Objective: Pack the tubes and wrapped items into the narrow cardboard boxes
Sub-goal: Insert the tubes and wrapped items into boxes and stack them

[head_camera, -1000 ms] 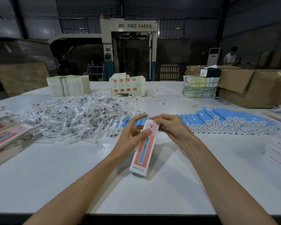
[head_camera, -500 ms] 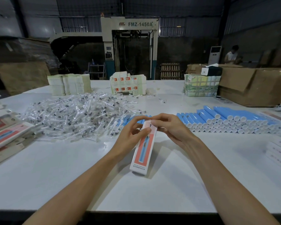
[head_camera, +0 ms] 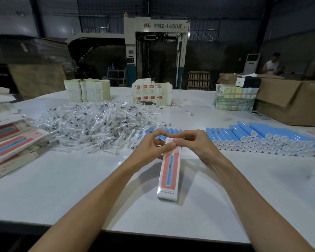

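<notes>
A narrow white and red cardboard box (head_camera: 168, 176) with a blue picture lies lengthwise in front of me, near end on the white table (head_camera: 71, 188), far end raised. My left hand (head_camera: 151, 147) grips the far end from the left, thumb on top. My right hand (head_camera: 195, 142) pinches the same end from the right, fingertips meeting the left ones. Blue tubes (head_camera: 265, 138) with white caps lie stacked at the right. A heap of clear-wrapped items (head_camera: 91, 124) spreads at the left behind my hands.
Flat and filled narrow boxes (head_camera: 13, 144) are piled at the left edge. Paper stacks (head_camera: 86, 92), folded cartons (head_camera: 151, 94) and a wrapped bundle (head_camera: 235, 99) stand at the back. A large brown carton (head_camera: 291, 100) sits at the far right. A person (head_camera: 271, 65) stands beyond it.
My fingers have curled in tighter over the far end of the box, and the box has swung to lie straighter toward me.
</notes>
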A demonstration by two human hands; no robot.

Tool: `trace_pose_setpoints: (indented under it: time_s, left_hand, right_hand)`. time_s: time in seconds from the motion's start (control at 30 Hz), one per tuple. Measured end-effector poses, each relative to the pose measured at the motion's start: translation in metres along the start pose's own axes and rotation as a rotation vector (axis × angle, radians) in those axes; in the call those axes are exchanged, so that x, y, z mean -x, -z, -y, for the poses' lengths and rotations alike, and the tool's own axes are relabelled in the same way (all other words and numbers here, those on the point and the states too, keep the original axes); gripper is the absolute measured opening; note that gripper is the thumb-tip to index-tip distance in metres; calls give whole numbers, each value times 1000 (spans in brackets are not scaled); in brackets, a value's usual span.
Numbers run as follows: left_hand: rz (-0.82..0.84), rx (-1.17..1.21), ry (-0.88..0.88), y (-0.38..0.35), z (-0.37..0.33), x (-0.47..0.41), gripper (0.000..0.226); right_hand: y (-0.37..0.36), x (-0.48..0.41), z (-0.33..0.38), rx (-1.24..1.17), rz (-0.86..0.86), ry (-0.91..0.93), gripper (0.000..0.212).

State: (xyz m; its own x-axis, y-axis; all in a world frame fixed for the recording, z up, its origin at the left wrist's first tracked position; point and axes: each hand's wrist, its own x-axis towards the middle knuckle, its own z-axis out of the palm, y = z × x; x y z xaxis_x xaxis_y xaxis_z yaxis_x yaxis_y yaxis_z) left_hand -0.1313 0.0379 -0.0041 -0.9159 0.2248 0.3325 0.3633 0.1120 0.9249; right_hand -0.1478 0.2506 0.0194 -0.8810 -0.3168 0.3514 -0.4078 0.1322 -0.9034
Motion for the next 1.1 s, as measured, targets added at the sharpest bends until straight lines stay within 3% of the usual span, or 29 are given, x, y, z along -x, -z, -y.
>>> trace_pose_setpoints:
  time_s: [0.27,0.6,0.87,1.1]
  left_hand:
    - [-69,117,-25,-9,-4,5,35]
    - [-178,342,149,-14,-10,5,22]
    - [-166,371,212,-8,-8,4,32]
    - [-153,338,224,-2,-7,4,27]
  right_hand:
    - [-1,-2,0,-132,-27,-1,11]
    - [-14,0,-2,-159,-114,106,5]
    - [-17,0,-3,-189,-115,52,7]
    - [-20,0,-6,-151,-94,19,6]
